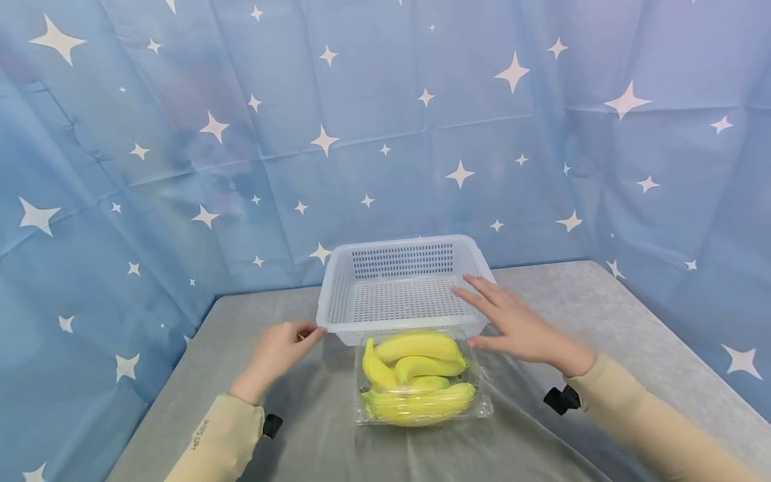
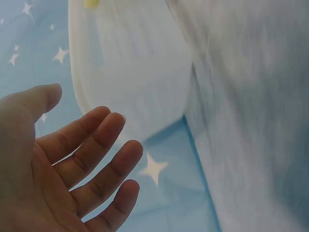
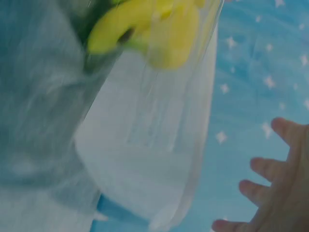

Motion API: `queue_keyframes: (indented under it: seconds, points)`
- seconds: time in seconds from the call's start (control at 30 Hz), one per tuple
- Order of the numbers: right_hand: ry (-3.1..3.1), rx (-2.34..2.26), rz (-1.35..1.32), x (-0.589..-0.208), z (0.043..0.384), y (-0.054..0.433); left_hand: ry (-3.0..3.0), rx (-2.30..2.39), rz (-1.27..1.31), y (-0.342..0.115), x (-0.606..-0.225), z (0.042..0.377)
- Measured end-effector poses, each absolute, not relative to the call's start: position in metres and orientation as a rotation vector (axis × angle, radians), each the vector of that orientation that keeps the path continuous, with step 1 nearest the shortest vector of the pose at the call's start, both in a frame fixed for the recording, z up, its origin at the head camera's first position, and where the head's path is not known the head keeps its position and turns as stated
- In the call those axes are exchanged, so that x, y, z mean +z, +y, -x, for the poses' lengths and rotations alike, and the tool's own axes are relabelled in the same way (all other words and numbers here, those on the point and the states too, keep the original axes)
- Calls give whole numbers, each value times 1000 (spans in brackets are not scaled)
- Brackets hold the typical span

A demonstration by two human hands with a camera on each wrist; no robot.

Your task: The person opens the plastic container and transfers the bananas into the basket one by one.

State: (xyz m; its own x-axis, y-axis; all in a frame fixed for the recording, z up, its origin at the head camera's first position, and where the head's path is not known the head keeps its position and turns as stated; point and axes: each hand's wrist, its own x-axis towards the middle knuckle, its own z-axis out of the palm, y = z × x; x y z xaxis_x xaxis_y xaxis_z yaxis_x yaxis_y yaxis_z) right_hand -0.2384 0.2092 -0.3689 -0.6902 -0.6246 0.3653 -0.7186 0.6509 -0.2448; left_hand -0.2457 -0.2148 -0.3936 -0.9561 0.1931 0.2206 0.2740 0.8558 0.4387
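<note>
Several yellow bananas [image 1: 419,347] lie in a clear plastic box [image 1: 484,407] at the near side of a white perforated basket [image 1: 403,301]. My left hand [image 1: 280,351] is beside the basket's near left corner, its fingers loosely bent and holding nothing. The left wrist view shows that hand [image 2: 82,164] with fingers apart, the basket [image 2: 140,92] beyond. My right hand [image 1: 518,325], fingers spread, hovers at the basket's right side, also holding nothing. In the right wrist view its fingers [image 3: 256,193] are apart from the basket [image 3: 145,169], and blurred bananas [image 3: 174,43] show at the top.
A grey cloth [image 1: 313,435] covers the table under the box. The grey tabletop [image 1: 572,294] shows at the right. Behind and along both sides hangs a blue curtain [image 1: 385,174] with white stars. Black straps [image 1: 561,399] sit at the sleeve cuffs.
</note>
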Motion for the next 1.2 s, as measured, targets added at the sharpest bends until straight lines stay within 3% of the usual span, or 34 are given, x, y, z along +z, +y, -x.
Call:
queue_keyframes:
  seconds: [0.4, 0.63, 0.9, 1.2]
  points:
    - [-2577, 550, -1371, -375, 207, 172, -2869, -1087, 565, -189, -424, 231]
    - [-2569, 613, -1511, -390, 201, 156, -2844, -1647, 542, -184, -440, 230]
    - [-2605, 619, -1486, -403, 198, 147, -2791, -2195, 540, -179, -451, 231]
    - [-2650, 487, -1416, -413, 197, 141, -2716, -2420, 516, -178, -462, 233]
